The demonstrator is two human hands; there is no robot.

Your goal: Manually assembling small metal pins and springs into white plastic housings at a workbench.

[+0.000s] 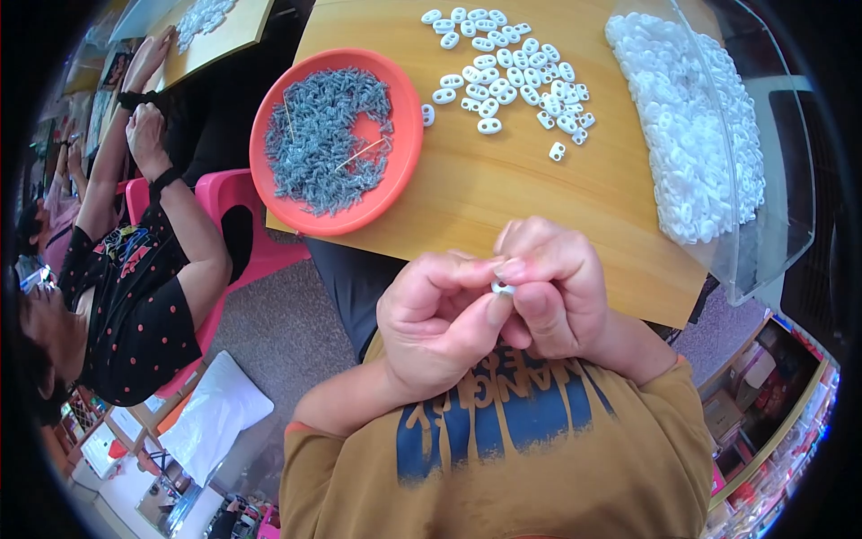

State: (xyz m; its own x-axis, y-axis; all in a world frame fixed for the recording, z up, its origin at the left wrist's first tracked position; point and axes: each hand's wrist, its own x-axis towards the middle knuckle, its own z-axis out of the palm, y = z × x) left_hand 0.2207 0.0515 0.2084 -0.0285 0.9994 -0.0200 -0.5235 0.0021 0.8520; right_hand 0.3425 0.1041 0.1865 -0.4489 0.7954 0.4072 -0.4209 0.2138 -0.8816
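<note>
In front of my chest, both hands meet around a small white two-hole cord lock piece [505, 288]. My left hand [435, 328] pinches it between thumb and fingertips. The thumb and index finger of my right hand [566, 283] close on it from the other side, covering most of it. Whether anything else sits between the fingertips is hidden. Beyond my hands, many loose white oval pieces [489, 127] with two holes lie scattered on the wooden table [530, 198]. To the left, a red plastic basin [409, 99] holds a heap of small grey spring-like pieces [314, 135].
A clear plastic box [777, 242] full of white pieces stands at the table's right edge. On the left, a person [135, 305] in a dotted black top sits on a pink chair [224, 193] at another table. A white bag [220, 413] lies below.
</note>
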